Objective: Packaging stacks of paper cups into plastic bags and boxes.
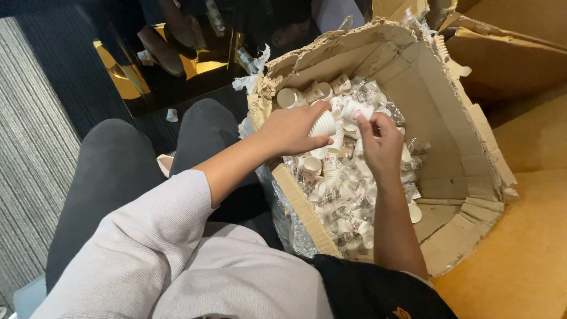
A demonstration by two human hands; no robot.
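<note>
Paper cups partly hidden within left hand's grip.

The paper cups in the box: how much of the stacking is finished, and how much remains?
Done: the left hand holds a short stack of cups. In hand: the right hand brings a single cup to it. Left: many loose cups lie in the torn cardboard box.

Stack of small white paper cups: nested, tilted sideways, above box. Single white cup: just right, lying sideways.
</note>
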